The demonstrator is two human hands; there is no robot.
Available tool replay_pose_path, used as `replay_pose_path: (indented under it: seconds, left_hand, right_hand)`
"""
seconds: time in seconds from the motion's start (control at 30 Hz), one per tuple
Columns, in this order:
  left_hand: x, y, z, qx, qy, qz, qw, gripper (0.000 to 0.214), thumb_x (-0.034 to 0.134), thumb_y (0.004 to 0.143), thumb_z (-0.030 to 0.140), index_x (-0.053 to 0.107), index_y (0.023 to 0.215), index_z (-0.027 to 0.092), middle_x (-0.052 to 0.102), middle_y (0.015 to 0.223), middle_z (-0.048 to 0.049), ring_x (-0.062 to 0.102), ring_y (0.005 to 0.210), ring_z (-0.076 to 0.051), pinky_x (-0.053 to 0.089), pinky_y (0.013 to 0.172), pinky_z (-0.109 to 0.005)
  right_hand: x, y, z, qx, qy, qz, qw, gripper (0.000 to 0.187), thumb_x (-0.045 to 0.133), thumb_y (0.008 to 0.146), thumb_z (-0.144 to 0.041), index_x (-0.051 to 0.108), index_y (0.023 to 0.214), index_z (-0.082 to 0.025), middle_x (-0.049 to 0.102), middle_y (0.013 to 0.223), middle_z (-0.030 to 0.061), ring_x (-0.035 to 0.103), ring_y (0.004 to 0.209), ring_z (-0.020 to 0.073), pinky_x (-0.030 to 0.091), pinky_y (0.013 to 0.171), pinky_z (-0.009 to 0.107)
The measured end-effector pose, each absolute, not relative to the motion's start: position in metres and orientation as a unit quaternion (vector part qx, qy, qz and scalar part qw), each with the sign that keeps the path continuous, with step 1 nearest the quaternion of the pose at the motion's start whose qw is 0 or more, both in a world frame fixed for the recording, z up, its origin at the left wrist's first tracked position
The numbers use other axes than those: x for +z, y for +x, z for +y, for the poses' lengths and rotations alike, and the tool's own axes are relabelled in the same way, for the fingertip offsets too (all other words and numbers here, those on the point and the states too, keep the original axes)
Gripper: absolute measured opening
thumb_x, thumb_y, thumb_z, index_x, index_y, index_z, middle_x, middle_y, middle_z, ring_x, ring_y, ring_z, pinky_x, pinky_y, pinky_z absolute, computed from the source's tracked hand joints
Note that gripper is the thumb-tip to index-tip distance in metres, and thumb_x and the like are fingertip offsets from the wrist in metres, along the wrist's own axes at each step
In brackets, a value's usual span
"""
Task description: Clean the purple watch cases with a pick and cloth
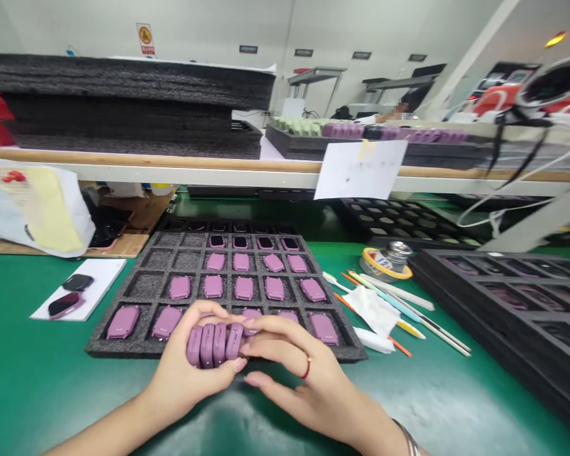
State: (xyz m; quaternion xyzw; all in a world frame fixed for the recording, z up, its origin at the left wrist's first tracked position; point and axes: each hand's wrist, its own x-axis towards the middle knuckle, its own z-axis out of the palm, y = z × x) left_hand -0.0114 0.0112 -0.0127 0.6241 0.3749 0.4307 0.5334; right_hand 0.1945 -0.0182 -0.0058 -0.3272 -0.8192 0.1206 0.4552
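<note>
4 mauve rounded cases are standing on edge in a tight row, pressed side to side, and they are hanging just over the front of a black foam tray. The left hand is curling round them from the near side, its fingers wrapping over the top, while the right hand is closing in from the other end, its fingers lying against the last case, so the 2 hands are gripping the row narrowly between them.

The tray is standing mostly full: 4 cases are showing dark faces in the back row, 4 are lying in the next row, 5 in the row after that, and at least 5 in the front row, where the hands are hiding part of the view. That is leaving 5 pockets showing bare foam, all toward the left of the back 3 rows.

Just left of the tray, a white card is carrying 2 more devices. To the right, a roll of tape and a metal canister are standing near a white wipe and slim sticks on the green bench, and a second black tray is holding dim mauve shapes.
</note>
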Motion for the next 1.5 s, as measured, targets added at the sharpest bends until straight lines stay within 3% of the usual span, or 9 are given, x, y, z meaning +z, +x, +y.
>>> replay_pose_path:
  seconds: [0.23,0.33,0.47,0.6,0.93,1.13,1.23,1.33,1.5]
  left_hand:
    - [-0.02,-0.006,0.007,0.421,0.65,0.41,0.482,0.043,0.077,0.071,0.017,0.052,0.105,0.025,0.078,0.111,-0.0088,0.077,0.098,-0.027,0.062,0.086,-0.036]
    - [-0.023,-0.004,0.007,0.428,0.662,0.402,0.466,0.045,0.077,0.07,0.017,0.053,0.106,0.026,0.078,0.11,-0.0079,0.077,0.1,-0.027,0.062,0.087,-0.036]
    - [-0.027,-0.004,0.009,0.44,0.687,0.398,0.419,0.043,0.077,0.071,0.018,0.054,0.107,0.026,0.079,0.108,-0.0068,0.076,0.102,-0.027,0.061,0.089,-0.036]
    - [-0.028,-0.006,0.01,0.44,0.717,0.387,0.376,0.039,0.076,0.072,0.018,0.057,0.105,0.026,0.079,0.109,-0.0052,0.076,0.103,-0.025,0.06,0.093,-0.035]
    - [-0.034,-0.009,0.014,0.416,0.741,0.382,0.364,0.041,0.072,0.075,0.02,0.058,0.112,0.028,0.078,0.112,-0.0036,0.075,0.103,-0.023,0.058,0.094,-0.034]
    - [-0.032,-0.008,0.012,0.398,0.721,0.395,0.407,0.056,0.077,0.072,0.02,0.05,0.12,0.029,0.079,0.111,-0.0033,0.077,0.095,-0.023,0.059,0.09,-0.033]
    - [-0.03,-0.009,0.014,0.377,0.734,0.38,0.418,0.059,0.079,0.071,0.018,0.048,0.12,0.031,0.078,0.114,-0.001,0.077,0.098,-0.02,0.059,0.088,-0.029]
    - [-0.028,-0.01,0.015,0.376,0.743,0.373,0.409,0.06,0.081,0.069,0.016,0.05,0.118,0.032,0.078,0.114,0.0009,0.076,0.103,-0.019,0.057,0.093,-0.027]
    - [-0.026,-0.011,0.014,0.382,0.745,0.36,0.411,0.065,0.081,0.067,0.015,0.048,0.12,0.032,0.078,0.112,0.0027,0.075,0.104,-0.018,0.056,0.094,-0.025]
  right_hand:
    - [-0.011,0.308,-0.042,-0.1,-0.578,-0.74,0.33,0.029,0.054,0.095,-0.018,0.067,0.121,-0.024,0.078,0.107,0.0078,0.075,0.095,0.0234,0.062,0.083,0.039]
    - [-0.028,0.344,-0.044,-0.09,-0.623,-0.736,0.25,0.025,0.058,0.092,-0.028,0.074,0.11,-0.023,0.079,0.103,0.0091,0.075,0.096,0.0294,0.06,0.083,0.047]
    - [-0.045,0.356,-0.034,-0.069,-0.649,-0.72,0.238,0.022,0.058,0.092,-0.037,0.075,0.09,-0.024,0.079,0.088,0.0061,0.075,0.085,0.0265,0.059,0.078,0.042]
    - [-0.034,0.385,-0.005,-0.104,-0.728,-0.63,0.25,0.023,0.057,0.094,-0.036,0.071,0.098,-0.017,0.076,0.099,0.011,0.073,0.087,0.0243,0.058,0.078,0.038]
    - [0.018,0.462,0.073,-0.09,-0.842,-0.493,0.198,0.025,0.062,0.098,-0.035,0.066,0.113,-0.016,0.069,0.112,0.0061,0.068,0.093,0.0186,0.059,0.081,0.037]
    - [0.042,0.419,0.076,-0.056,-0.81,-0.536,0.233,0.02,0.062,0.097,-0.034,0.068,0.108,-0.018,0.07,0.111,0.0068,0.068,0.097,0.0206,0.057,0.086,0.04]
    - [0.044,0.357,0.065,-0.01,-0.752,-0.593,0.288,0.025,0.067,0.091,-0.041,0.074,0.095,-0.017,0.075,0.091,0.0111,0.071,0.091,0.0304,0.056,0.081,0.045]
    - [0.039,0.281,0.037,0.087,-0.633,-0.693,0.334,0.017,0.07,0.088,-0.04,0.073,0.092,-0.025,0.077,0.089,0.0027,0.072,0.08,0.0207,0.058,0.07,0.031]
    - [0.021,0.201,-0.005,0.137,-0.346,-0.825,0.425,0.01,0.064,0.089,-0.011,0.067,0.093,-0.02,0.07,0.084,0.0026,0.065,0.077,0.0148,0.054,0.068,0.026]
